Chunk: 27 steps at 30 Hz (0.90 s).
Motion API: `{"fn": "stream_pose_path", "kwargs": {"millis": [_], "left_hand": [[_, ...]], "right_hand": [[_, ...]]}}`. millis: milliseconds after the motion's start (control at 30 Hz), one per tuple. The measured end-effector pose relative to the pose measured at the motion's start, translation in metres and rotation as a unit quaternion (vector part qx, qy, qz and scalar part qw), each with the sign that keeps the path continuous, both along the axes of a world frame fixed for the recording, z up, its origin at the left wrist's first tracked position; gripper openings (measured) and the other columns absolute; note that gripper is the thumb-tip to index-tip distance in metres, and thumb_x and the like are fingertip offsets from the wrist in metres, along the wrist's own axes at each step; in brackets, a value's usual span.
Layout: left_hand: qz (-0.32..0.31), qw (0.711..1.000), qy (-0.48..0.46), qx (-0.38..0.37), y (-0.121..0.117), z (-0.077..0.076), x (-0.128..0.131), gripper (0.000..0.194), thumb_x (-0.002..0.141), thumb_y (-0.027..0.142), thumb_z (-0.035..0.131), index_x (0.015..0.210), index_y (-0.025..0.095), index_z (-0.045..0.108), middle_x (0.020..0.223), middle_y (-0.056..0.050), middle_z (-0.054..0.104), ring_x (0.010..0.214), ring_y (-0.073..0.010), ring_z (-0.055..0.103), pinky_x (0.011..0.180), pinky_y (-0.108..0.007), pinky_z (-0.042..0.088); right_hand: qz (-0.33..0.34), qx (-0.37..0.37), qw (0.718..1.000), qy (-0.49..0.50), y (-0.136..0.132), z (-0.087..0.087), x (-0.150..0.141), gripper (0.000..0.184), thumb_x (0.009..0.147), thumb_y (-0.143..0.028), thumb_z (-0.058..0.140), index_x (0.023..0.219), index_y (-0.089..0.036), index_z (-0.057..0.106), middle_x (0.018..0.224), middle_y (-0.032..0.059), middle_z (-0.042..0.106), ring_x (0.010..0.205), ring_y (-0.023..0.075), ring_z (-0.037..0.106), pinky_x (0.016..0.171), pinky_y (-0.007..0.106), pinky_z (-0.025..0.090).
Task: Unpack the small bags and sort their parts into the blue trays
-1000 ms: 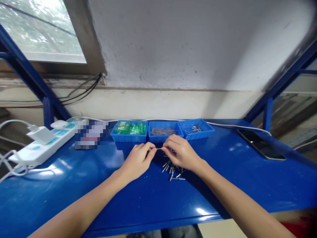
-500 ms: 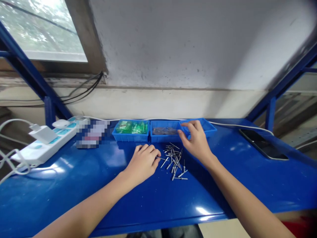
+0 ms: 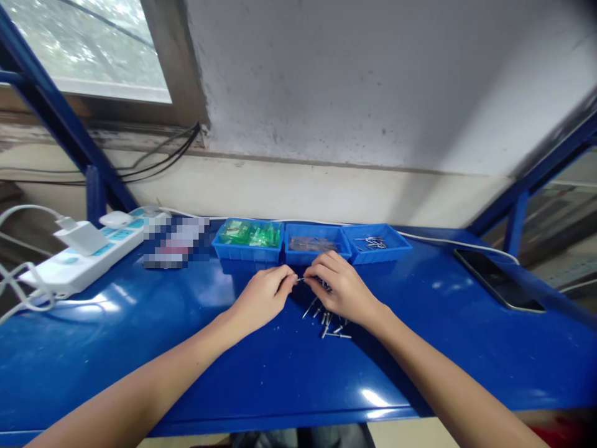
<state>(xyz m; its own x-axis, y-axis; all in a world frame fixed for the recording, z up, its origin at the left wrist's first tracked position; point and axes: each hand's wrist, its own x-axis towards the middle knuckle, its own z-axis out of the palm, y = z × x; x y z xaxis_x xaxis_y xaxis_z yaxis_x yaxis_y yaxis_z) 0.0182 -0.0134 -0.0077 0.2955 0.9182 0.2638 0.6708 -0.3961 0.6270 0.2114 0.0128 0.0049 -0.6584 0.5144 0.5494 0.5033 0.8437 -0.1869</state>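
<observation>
Blue paint, glossy and streaked with glare, covers the worktable [image 3: 224, 386], where the middle bin [image 3: 305, 256] sits towards the back edge. Beyond that bin rises a scuffed grey-and-cream wall [image 3: 326, 93], with a window [image 3: 102, 50] up to its left and slanting blue metal frames [image 3: 65, 118] well off to either side. Close by the middle bin on its left is a bin of green packets [image 3: 247, 253]; on its right, a bin of thin metal pieces [image 3: 382, 255]. The middle bin's own greyish-brown contents are too blurred to name. Farther left of it lie a pixelated item [image 3: 175, 242] and a white power strip [image 3: 79, 267] with a charger [image 3: 84, 238] plugged in; well to its right, a black phone [image 3: 499, 280] lies flat.

In front of the middle bin, both hands meet over the table. One slim metal pop rivet [image 3: 301, 279] spans the small gap between their fingertips. The left hand [image 3: 263, 295] has thumb and forefinger pinched closed on one end, while the right hand [image 3: 342, 289] closes its thumb and fingers on the other. Loose rivets [image 3: 337, 336] lie in a jumbled pile, nearer the person than the middle bin and partly hidden under the right hand.
</observation>
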Motion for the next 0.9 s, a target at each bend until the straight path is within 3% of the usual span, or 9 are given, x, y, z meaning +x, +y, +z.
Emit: {"fn": "stream_pose_path", "kwargs": {"millis": [333,533,633,800,900], "left_hand": [[0.019,0.999,-0.030,-0.004,-0.0018,0.0027,0.0026,0.034,0.094,0.032,0.029,0.071,0.019,0.050,0.062,0.002,0.059,0.059,-0.0128,0.057,0.061,-0.024,0.040],[0.012,0.997,-0.063,0.031,-0.0067,0.0053,0.0058,0.015,0.089,0.033,0.047,0.093,0.021,0.054,0.071,0.004,0.061,0.064,-0.0115,0.057,0.062,-0.022,0.041],[0.013,0.997,-0.047,0.064,-0.0076,0.0050,0.0055,0.013,0.089,0.030,0.047,0.087,0.021,0.055,0.072,0.003,0.061,0.069,-0.0122,0.058,0.069,-0.023,0.041],[0.024,0.997,-0.036,0.058,-0.0055,0.0044,0.0019,0.024,0.093,0.029,0.036,0.077,0.019,0.052,0.066,0.002,0.060,0.066,-0.0132,0.058,0.067,-0.025,0.040],[0.022,0.998,-0.036,0.049,-0.0051,0.0060,0.0014,0.031,0.094,0.031,0.032,0.072,0.019,0.049,0.063,0.002,0.058,0.065,-0.0131,0.058,0.067,-0.025,0.040]], "right_hand": [[-0.003,-0.021,1.000,-0.005,-0.0027,0.0007,-0.0011,0.013,0.092,-0.027,0.043,0.084,-0.019,0.050,0.077,0.0053,0.056,0.071,0.0174,0.046,0.066,0.030,0.038],[-0.031,-0.005,0.999,0.028,-0.0020,0.0009,-0.0005,0.018,0.092,-0.027,0.042,0.080,-0.018,0.052,0.077,0.0059,0.056,0.071,0.0174,0.047,0.068,0.031,0.039],[-0.026,-0.013,0.999,0.038,-0.0022,0.0021,0.0000,0.018,0.092,-0.028,0.042,0.081,-0.019,0.053,0.076,0.0054,0.056,0.071,0.0174,0.049,0.069,0.031,0.040],[0.002,-0.017,0.998,0.055,-0.0037,0.0018,0.0001,0.016,0.088,-0.028,0.049,0.101,-0.018,0.053,0.091,0.0079,0.059,0.083,0.0189,0.053,0.075,0.033,0.043],[0.014,-0.007,0.999,0.050,-0.0043,0.0009,-0.0013,0.010,0.089,-0.021,0.046,0.095,-0.019,0.054,0.088,0.0069,0.059,0.080,0.0177,0.053,0.072,0.032,0.043]]}}
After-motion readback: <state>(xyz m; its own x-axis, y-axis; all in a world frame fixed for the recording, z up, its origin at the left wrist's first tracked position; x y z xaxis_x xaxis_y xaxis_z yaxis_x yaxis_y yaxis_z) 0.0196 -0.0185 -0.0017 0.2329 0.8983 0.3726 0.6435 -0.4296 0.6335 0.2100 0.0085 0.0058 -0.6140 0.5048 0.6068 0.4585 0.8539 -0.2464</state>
